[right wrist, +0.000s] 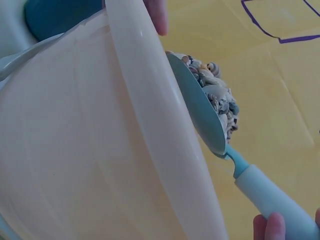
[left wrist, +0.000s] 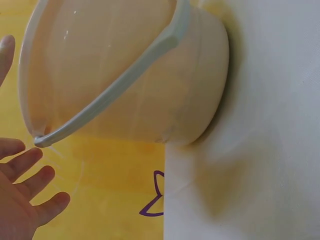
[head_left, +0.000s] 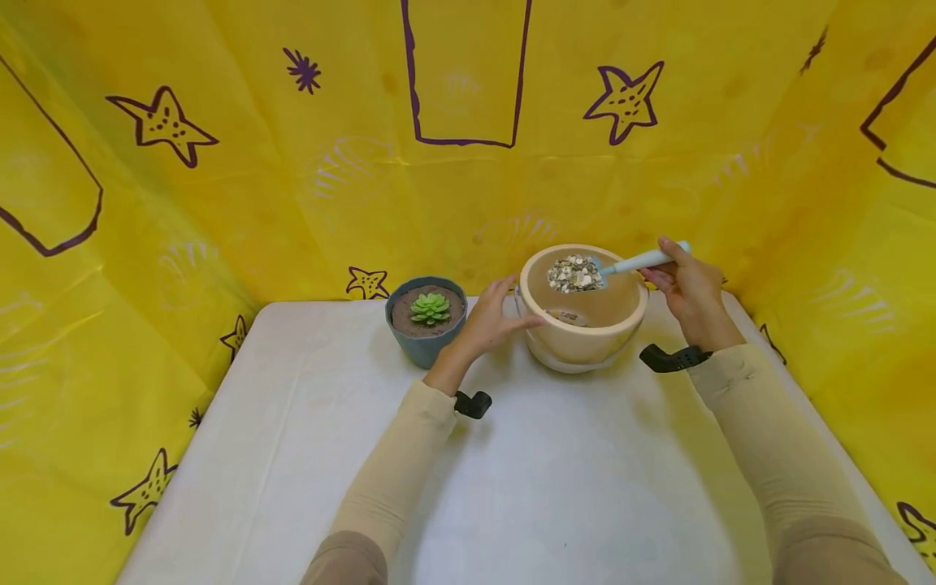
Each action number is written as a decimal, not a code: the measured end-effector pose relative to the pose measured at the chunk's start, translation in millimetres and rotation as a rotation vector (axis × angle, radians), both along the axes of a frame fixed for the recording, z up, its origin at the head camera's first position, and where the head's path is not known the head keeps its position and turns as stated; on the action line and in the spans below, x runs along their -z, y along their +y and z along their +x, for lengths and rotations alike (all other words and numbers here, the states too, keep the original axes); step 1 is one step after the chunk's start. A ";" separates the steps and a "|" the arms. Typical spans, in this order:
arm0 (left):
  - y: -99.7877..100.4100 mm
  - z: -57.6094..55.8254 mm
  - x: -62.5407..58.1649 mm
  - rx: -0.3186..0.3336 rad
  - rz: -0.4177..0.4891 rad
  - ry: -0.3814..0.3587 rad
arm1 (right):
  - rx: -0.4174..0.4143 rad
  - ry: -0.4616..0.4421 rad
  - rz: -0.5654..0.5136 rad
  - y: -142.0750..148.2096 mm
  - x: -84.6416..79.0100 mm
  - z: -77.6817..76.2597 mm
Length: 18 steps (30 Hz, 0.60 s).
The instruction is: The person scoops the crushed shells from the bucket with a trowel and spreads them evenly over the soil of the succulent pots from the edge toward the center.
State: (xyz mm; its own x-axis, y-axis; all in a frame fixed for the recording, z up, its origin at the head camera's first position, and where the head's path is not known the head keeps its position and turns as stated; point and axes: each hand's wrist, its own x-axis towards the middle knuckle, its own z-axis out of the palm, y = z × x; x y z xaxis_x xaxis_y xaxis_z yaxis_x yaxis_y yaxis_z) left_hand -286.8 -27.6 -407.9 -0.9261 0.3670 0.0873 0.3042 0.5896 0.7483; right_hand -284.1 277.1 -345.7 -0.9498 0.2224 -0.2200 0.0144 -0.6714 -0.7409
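Note:
A cream bucket [head_left: 581,348] stands upright near the table's back edge. My right hand [head_left: 695,294] grips the pale blue handle of a small hand trowel [right wrist: 202,112] over the bucket's mouth. The trowel's scoop is heaped with small seashells [head_left: 574,275]. At the bucket's left side is my left hand [head_left: 486,327], fingers spread and thumb out toward the rim. In the left wrist view those fingers [left wrist: 37,182] are extended close to where the bucket's bail handle [left wrist: 117,87] joins the rim. Some material shows inside the bucket at its bottom.
Left of the bucket, near my left forearm, stands a blue-grey pot [head_left: 418,345] with a green succulent [head_left: 430,309] in brown soil. A white cloth covers the table [head_left: 570,487]. Yellow patterned fabric [head_left: 329,203] hangs behind and along both sides.

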 end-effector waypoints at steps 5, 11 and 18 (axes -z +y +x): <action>-2.6 0.3 -3.8 0.002 0.007 0.016 | -0.006 0.005 -0.012 -0.3 -1.3 0.2; -7.2 1.6 -8.5 -0.013 0.006 0.051 | -0.004 0.006 -0.011 -0.9 -3.6 -0.4; -16.3 3.8 -13.2 -0.033 0.000 0.084 | 0.009 -0.002 -0.006 -2.3 -5.7 -0.6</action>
